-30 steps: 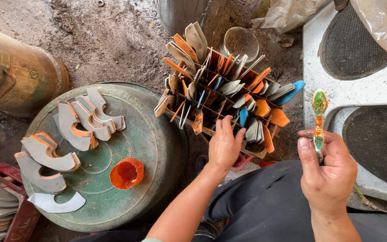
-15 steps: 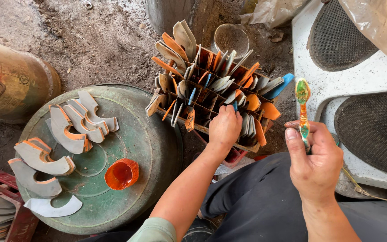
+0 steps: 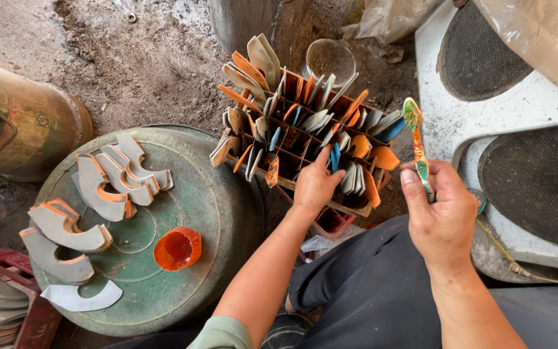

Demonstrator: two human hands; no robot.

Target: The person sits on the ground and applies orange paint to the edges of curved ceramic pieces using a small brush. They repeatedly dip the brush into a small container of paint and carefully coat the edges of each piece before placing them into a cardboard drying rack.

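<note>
Sitting low over a dirt floor, a person in dark trousers (image 3: 382, 284) works between a round green drum lid (image 3: 214, 213), well to the left of the hands, and a white moulded panel with dark mesh discs (image 3: 460, 123) rising just beyond the right hand. On the lid lie curved grey pieces edged in orange (image 3: 108, 181), fanned in small stacks, and nearer the left forearm a small orange dish of glue-like liquid (image 3: 177, 249). Directly ahead of both hands stands a gridded crate (image 3: 292, 145) packed with upright flat pieces in grey, orange and blue, with a dusty round tub (image 3: 330, 61) behind it. The left hand (image 3: 314, 187) reaches into the crate's near edge, fingers curled down among blue and grey pieces (image 3: 334, 157); whether they are clamped on one cannot be told, since the knuckles hide the tips. The right hand (image 3: 444, 216), just to the right of the crate and apart from it, is closed round the lower end of a slim brush-like tool smeared orange and green (image 3: 416, 145), which stands upright above the fist with its rounded head topmost. A red crate of grey pieces (image 3: 1, 310) sits far left, beyond the lid.
</note>
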